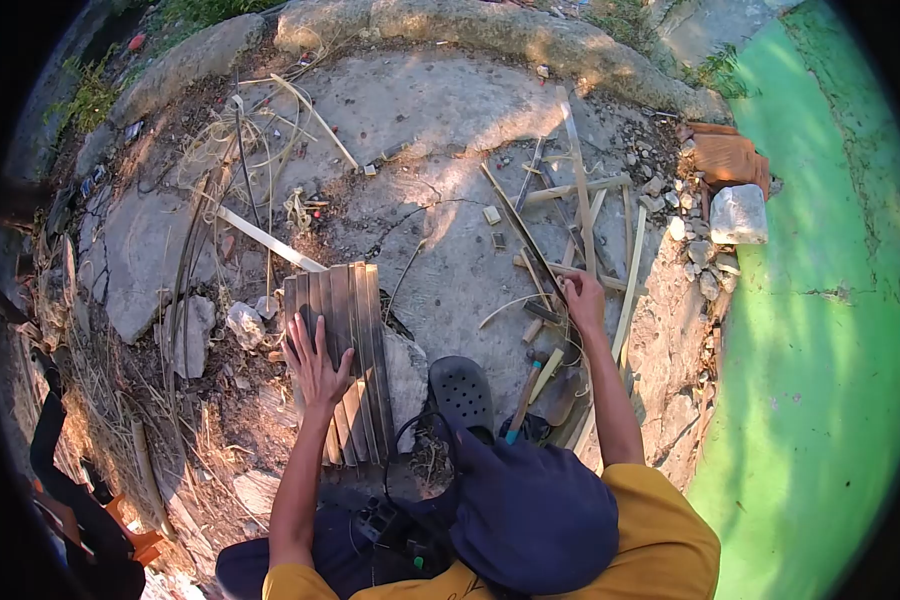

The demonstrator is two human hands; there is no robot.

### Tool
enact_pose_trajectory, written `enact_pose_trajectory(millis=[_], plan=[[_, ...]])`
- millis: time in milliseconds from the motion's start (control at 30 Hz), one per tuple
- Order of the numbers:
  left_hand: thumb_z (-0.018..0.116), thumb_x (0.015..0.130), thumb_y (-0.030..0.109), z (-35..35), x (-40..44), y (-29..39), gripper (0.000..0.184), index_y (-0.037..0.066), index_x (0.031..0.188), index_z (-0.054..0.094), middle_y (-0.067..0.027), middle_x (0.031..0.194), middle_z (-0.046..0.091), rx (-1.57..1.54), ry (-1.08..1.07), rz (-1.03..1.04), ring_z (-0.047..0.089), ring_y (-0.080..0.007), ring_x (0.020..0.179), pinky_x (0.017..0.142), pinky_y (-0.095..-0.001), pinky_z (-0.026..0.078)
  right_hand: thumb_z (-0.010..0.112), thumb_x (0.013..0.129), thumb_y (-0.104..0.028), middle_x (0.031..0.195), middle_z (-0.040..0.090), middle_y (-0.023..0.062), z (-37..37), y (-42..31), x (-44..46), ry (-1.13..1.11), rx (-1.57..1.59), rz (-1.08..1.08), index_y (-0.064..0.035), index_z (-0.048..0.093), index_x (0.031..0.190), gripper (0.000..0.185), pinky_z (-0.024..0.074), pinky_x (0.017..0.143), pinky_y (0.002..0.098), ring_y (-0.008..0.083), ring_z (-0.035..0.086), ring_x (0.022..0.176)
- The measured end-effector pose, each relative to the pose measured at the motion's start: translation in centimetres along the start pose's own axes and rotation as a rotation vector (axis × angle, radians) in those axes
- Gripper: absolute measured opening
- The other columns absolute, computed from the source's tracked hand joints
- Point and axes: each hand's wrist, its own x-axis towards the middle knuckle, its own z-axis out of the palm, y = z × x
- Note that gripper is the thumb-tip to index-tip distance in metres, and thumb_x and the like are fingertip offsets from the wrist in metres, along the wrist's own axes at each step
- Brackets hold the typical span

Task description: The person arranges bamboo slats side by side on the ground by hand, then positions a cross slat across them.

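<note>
Cracked concrete ground (430, 110), wooden slats (366, 355) under the left hand (320, 376).

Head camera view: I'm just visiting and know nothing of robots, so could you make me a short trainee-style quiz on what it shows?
1. What does the person's left hand lie spread on?
2. True or false of the right hand: it is empty.
3. What colour is the smooth surface down the picture's right side? A: blue; B: green; C: red.

Key:
1. A row of wooden slats.
2. False; it holds a long dark strip.
3. B.
</note>
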Motion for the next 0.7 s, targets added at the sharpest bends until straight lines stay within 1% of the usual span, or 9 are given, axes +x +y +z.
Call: enact_pose_trajectory(millis=[33,100,133,200,300,400,533,600,700], plan=[[0.066,0.095,0.052,0.0,0.0,0.0,0.088,0.020,0.167,0.027,-0.0198,0.175,0.009,0.002,0.001,-0.001,0.005,-0.0419,0.162,0.126,-0.0639,0.004,0.070,0.093,-0.018,0.099,0.072,0.0167,-0.3,0.5,0.1,0.002,-0.005,0.001,-0.0025,0.073,0.106,0.020,0.0559,0.084,0.0432,0.0315,0.071,0.090],[0.065,0.095,0.052,0.0,0.0,0.0,0.087,0.019,0.167,0.027,-0.0192,0.175,0.009,-0.004,0.007,0.006,0.005,-0.0414,0.162,0.126,-0.0637,0.003,0.077,0.088,-0.021,0.111,0.070,0.0150,-1.2,1.4,0.3,0.111,-0.199,-0.005,-0.0049,0.071,0.114,0.031,0.0547,0.088,0.0451,0.0319,0.069,0.103],[0.064,0.095,0.053,-0.1,0.0,0.0,0.087,0.019,0.167,0.027,-0.0190,0.175,0.009,-0.002,0.009,0.004,0.005,-0.0414,0.162,0.127,-0.0635,0.003,0.077,0.088,-0.021,0.111,0.070,0.0150,-1.6,1.7,0.3,0.114,-0.204,-0.004,-0.0049,0.071,0.114,0.031,0.0547,0.088,0.0451,0.0319,0.069,0.103],[0.063,0.096,0.054,-0.1,-0.1,0.1,0.086,0.019,0.167,0.028,-0.0183,0.176,0.009,0.006,0.010,0.001,0.005,-0.0412,0.162,0.126,-0.0635,0.003,0.083,0.082,-0.022,0.123,0.064,0.0142,-2.3,2.3,-0.1,0.286,-0.356,0.031,-0.0077,0.067,0.122,0.046,0.0533,0.094,0.0474,0.0341,0.065,0.114],[0.067,0.093,0.053,-0.1,0.0,0.2,0.091,0.020,0.168,0.026,-0.0199,0.175,0.009,-0.002,0.019,0.001,0.008,-0.0421,0.161,0.127,-0.0641,0.005,0.087,0.077,-0.022,0.127,0.061,0.0149,-2.3,5.1,0.1,0.201,-0.328,0.073,-0.0101,0.064,0.127,0.056,0.0527,0.097,0.0487,0.0370,0.062,0.118],[0.067,0.092,0.052,0.0,0.0,0.2,0.092,0.020,0.168,0.026,-0.0199,0.175,0.009,-0.007,0.019,-0.001,0.007,-0.0426,0.161,0.126,-0.0643,0.005,0.085,0.077,-0.022,0.126,0.060,0.0161,-2.6,6.1,0.4,0.115,-0.256,0.108,-0.0117,0.064,0.126,0.054,0.0526,0.099,0.0487,0.0389,0.062,0.117],[0.067,0.092,0.050,-0.4,0.1,0.4,0.091,0.018,0.167,0.026,-0.0207,0.175,0.009,0.000,0.005,-0.012,0.007,-0.0423,0.162,0.126,-0.0636,0.004,0.079,0.079,-0.020,0.126,0.060,0.0151,-2.2,6.2,0.3,0.149,-0.328,0.060,-0.0138,0.064,0.126,0.049,0.0530,0.098,0.0486,0.0389,0.063,0.115],[0.067,0.092,0.050,-0.7,-0.1,0.4,0.092,0.018,0.167,0.026,-0.0215,0.175,0.010,-0.002,0.010,-0.028,0.007,-0.0427,0.161,0.126,-0.0636,0.004,0.079,0.079,-0.020,0.126,0.059,0.0151,-2.1,5.8,0.2,0.128,-0.283,0.094,-0.0144,0.063,0.127,0.051,0.0524,0.098,0.0492,0.0392,0.062,0.116],[0.068,0.091,0.053,-0.9,0.1,0.3,0.093,0.017,0.166,0.026,-0.0227,0.174,0.011,-0.014,0.008,-0.021,0.008,-0.0428,0.161,0.127,-0.0635,0.005,0.079,0.082,-0.016,0.127,0.058,0.0145,-1.7,6.6,0.2,0.126,-0.303,0.031,-0.0142,0.061,0.129,0.050,0.0520,0.098,0.0491,0.0394,0.061,0.117]])
